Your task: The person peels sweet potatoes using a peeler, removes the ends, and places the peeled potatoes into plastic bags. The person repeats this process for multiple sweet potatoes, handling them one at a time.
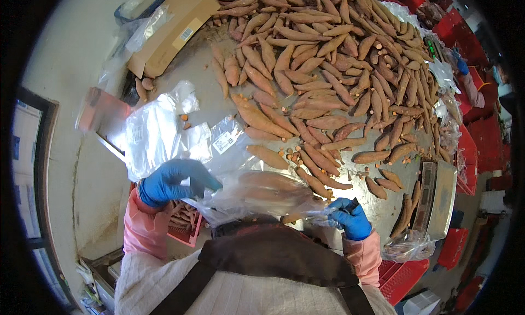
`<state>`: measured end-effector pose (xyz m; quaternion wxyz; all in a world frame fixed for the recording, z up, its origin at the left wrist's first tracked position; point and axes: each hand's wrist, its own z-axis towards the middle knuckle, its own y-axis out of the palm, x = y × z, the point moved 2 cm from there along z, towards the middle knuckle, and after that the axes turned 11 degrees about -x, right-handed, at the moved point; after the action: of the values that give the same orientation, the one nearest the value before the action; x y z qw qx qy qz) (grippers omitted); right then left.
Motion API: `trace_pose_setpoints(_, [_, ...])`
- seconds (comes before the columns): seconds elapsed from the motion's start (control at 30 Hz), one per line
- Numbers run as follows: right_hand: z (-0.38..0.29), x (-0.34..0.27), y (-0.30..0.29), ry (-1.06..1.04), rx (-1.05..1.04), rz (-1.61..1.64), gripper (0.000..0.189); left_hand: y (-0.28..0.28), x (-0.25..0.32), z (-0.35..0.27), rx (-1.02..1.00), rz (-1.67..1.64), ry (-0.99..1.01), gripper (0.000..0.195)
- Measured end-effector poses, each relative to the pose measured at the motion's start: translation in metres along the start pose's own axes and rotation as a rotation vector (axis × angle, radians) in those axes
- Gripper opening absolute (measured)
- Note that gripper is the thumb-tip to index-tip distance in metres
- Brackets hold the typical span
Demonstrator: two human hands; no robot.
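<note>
A clear plastic bag with sweet potatoes inside lies across the near edge of the table, blurred by motion. My left hand, in a blue glove, is at the bag's left end; its fingers are curved, and whether they pinch the film is unclear. My right hand, also blue-gloved, grips the gathered right end of the bag, with a small dark object at its fingers. Beyond the bag, a large heap of sweet potatoes covers much of the table. Empty clear bags and a printed label lie beyond my left hand.
A cardboard box stands at the far left. A metal scale sits at the right edge, near a filled bag. Red crates stand below and beyond the table. Another person's blue-gloved hand shows at the far right.
</note>
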<state>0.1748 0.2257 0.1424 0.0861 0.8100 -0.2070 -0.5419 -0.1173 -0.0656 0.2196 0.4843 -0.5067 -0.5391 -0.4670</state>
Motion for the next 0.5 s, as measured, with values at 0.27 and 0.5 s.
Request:
trace_pose_setpoints(0.27, [0.026,0.007,-0.019,0.013,0.096,0.06,0.02,-0.066,-0.066,0.135,0.365,-0.08,-0.041,0.029])
trace_pose_setpoints(0.5, [0.021,0.018,-0.024,-0.03,0.032,0.147,0.022,-0.09,-0.095,0.284,0.476,1.274,0.012,0.037])
